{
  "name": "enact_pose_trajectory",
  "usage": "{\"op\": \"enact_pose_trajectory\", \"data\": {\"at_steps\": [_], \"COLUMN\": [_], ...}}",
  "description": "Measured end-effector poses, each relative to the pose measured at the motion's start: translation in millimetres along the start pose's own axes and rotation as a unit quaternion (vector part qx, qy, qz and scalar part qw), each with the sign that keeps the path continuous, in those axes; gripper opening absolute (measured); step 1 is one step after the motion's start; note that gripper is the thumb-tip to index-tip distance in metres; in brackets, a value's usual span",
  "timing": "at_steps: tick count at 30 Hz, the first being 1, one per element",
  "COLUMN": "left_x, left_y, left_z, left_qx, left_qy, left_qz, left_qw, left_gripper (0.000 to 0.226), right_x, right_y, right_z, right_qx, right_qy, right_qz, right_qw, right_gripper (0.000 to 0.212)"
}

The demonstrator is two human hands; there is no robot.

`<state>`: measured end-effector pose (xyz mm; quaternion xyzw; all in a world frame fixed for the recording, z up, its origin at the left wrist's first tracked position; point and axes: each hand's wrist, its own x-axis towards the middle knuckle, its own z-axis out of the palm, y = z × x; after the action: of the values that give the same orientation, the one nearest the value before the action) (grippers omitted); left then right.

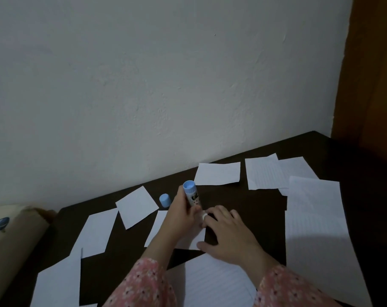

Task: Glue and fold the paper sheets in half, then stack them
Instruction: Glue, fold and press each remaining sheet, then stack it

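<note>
Left hand (183,210) is wrapped around the glue stick (192,196), tip down on a small paper sheet (159,227) mid-table. Right hand (230,234) lies flat with fingers spread, pinning that sheet's right edge. The blue cap (165,200) stands near the table's (243,202) back edge, more sheets scattered around.

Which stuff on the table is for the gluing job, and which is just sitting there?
For the job:
- glue stick, gripped by the left hand
- paper sheet being glued, held down by the right hand
- blue cap, standing off the stick
- other paper sheets, like the big lined one

Just lying about:
- patterned cushion beside the table
</note>
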<state>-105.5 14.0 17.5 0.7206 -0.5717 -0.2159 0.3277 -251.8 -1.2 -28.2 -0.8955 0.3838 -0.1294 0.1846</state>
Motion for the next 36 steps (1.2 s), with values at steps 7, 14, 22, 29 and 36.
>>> {"op": "enact_pose_trajectory", "data": {"at_steps": [7,14,22,29,36], "left_x": [2,2,-3,-13,-36], "left_y": [-4,-20,-40,-55,-63], "left_z": [-5,-31,-57,-60,-77], "left_qx": [0.007,0.048,0.03,-0.08,-0.298], "left_qy": [-0.019,0.036,0.083,0.165,0.303], "left_qz": [-0.031,-0.058,-0.095,-0.143,-0.185], "left_qw": [0.999,0.997,0.992,0.973,0.886], "left_gripper": [0.061,0.055,0.032,0.043,0.057], "right_x": [1,2,2,-1,-2], "right_y": [0,1,-2,-2,-4], "right_z": [2,-2,-3,0,-6], "right_qx": [0.0,-0.018,-0.021,-0.012,0.0], "right_qy": [-0.002,-0.012,-0.02,-0.022,-0.015], "right_qz": [-0.002,0.002,0.012,0.014,-0.003], "right_qw": [1.0,1.0,1.0,1.0,1.0], "right_gripper": [0.047,0.052,0.053,0.051,0.047]}}
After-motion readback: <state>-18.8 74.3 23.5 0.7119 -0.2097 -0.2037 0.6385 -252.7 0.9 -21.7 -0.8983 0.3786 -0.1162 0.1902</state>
